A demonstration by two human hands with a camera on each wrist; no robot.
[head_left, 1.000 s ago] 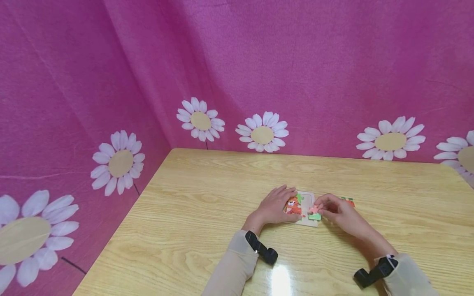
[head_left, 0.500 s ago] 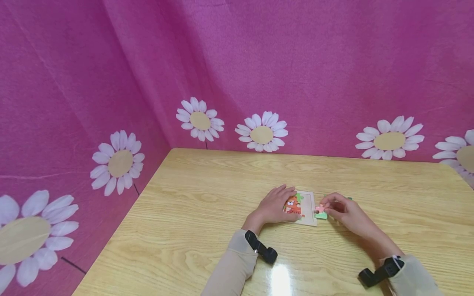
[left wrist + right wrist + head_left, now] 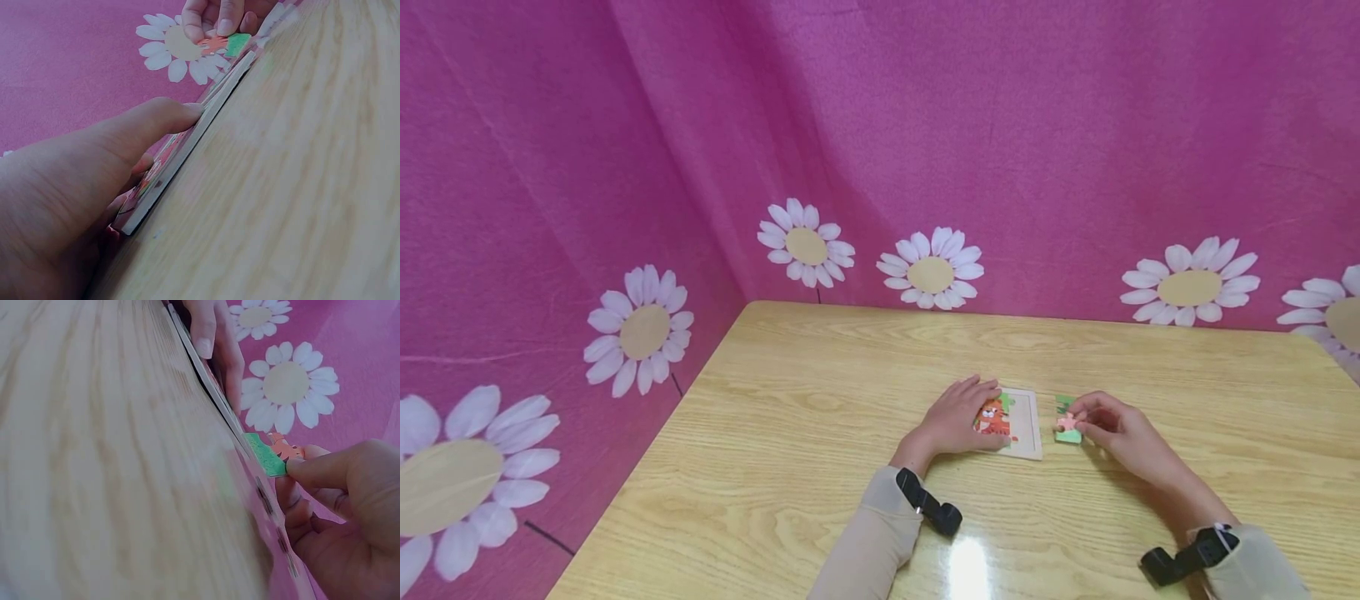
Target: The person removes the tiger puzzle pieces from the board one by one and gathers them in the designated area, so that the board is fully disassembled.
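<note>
My left hand (image 3: 953, 418) holds the left side of a small wooden puzzle board (image 3: 1033, 425), thumb along the near rim and fingers over the far side. An orange tiger picture (image 3: 994, 417) fills the board's left part beside the hand, and bare wood shows at right. To the right of the board, my right hand (image 3: 1123, 433) pinches a jigsaw piece (image 3: 269, 456), orange and green, between thumb and fingers. The piece is raised off the table in the right wrist view. Another green puzzle piece (image 3: 1064, 403) shows just behind it, partly hidden by the fingers.
More flat puzzle pieces (image 3: 265, 497) lie edge-on under the right hand in the right wrist view. The wood-grain table (image 3: 820, 467) reaches back to a pink cloth (image 3: 1037, 150) with daisies. Black wrist cameras (image 3: 931, 504) sit on both sleeves.
The right hand has drawn the jigsaw piece from over the board's right side off to the right, uncovering the board's right edge. The left hand has stayed in place.
</note>
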